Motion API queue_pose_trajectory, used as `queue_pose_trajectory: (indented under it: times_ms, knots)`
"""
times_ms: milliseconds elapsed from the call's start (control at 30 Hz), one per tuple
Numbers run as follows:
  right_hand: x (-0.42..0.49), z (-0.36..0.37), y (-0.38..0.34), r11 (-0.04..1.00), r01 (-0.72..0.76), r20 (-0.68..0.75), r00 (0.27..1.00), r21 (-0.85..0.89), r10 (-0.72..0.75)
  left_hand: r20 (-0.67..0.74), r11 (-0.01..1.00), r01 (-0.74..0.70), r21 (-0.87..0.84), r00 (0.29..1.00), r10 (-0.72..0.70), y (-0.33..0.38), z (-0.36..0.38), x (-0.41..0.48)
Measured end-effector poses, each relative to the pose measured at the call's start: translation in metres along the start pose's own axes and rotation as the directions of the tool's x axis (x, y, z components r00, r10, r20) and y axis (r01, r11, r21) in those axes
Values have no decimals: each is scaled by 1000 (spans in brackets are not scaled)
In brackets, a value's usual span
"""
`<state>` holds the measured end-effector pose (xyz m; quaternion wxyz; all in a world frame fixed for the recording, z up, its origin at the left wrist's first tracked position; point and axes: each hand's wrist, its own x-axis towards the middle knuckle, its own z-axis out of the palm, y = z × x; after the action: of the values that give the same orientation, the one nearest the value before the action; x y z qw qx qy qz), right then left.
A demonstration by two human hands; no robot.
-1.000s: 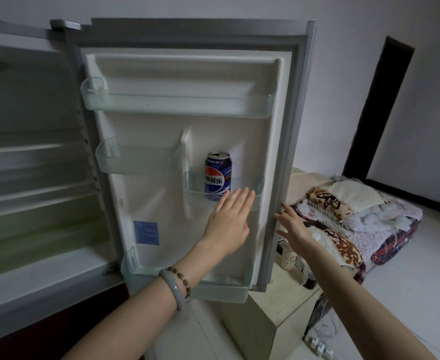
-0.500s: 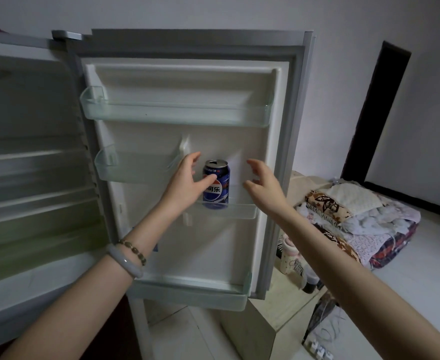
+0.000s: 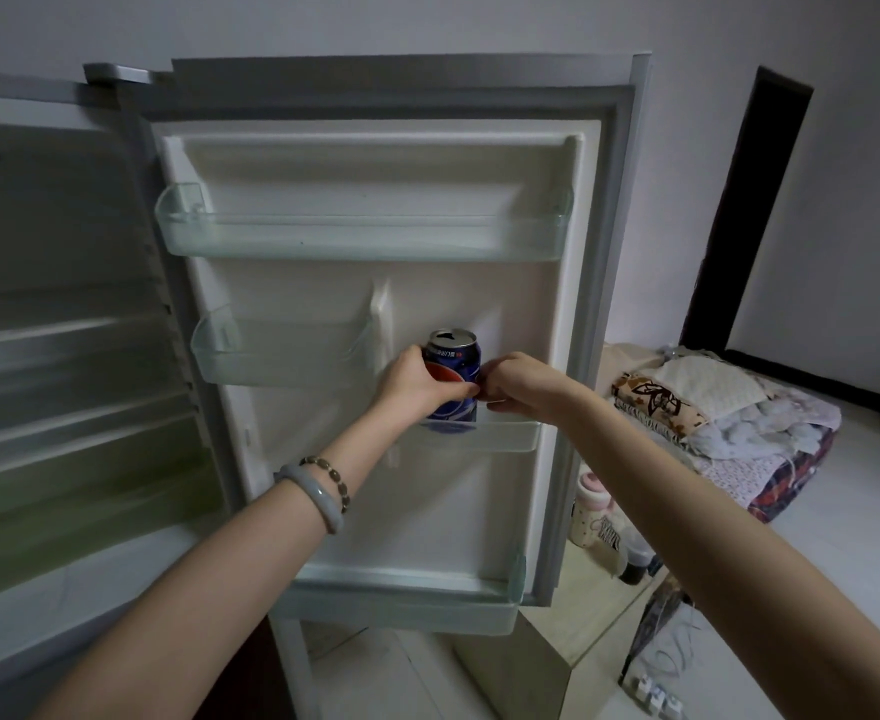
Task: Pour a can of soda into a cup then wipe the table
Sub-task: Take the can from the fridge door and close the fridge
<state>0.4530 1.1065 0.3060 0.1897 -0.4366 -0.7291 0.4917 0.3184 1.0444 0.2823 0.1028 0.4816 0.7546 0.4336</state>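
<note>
Right now both hands are on the soda can (image 3: 453, 362), which stands upright in the small clear bin (image 3: 510, 438) on the right side of the open fridge door (image 3: 484, 511), about halfway up it. The left hand (image 3: 412, 383) wraps the can's left side and front, its grip clamped round the blue body so that most of the logo is covered. The right hand (image 3: 520, 380) comes in from the other side with curled fingers closed against the can's right flank, and the fingertips of the two hands meet in front of it. The can's silver top faces up and its base sits behind the bin's front lip.

On the left wrist are a pale bangle (image 3: 319, 500) and a string of dark beads (image 3: 331, 476) (the beads sit nearer the hand). Higher on the door runs a long clear shelf (image 3: 359, 236); a shorter one (image 3: 276, 351) hangs to the left of the can, and a deep shelf (image 3: 401, 611) closes the bottom. The fridge interior (image 3: 63, 366) shows blurred at far left. Beyond the door's edge, a pink-capped bottle (image 3: 591, 507) stands on a low cabinet (image 3: 531, 665), folded bedding (image 3: 723, 418) is heaped on the floor, and a dark doorway (image 3: 744, 210) opens in the wall.
</note>
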Motion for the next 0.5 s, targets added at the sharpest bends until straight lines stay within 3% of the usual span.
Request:
queue_pose_trajectory:
  times_ms: [267,500]
  knots:
    - [-17,-14,-9,987,109,11,994,117,-111,-69,993,-117,-20,991,115,20,-11,-12]
    - [-60,-19,-19,968,194,64,976,160,-206,-29,968,-236,-85,972,235,30,-36,-33]
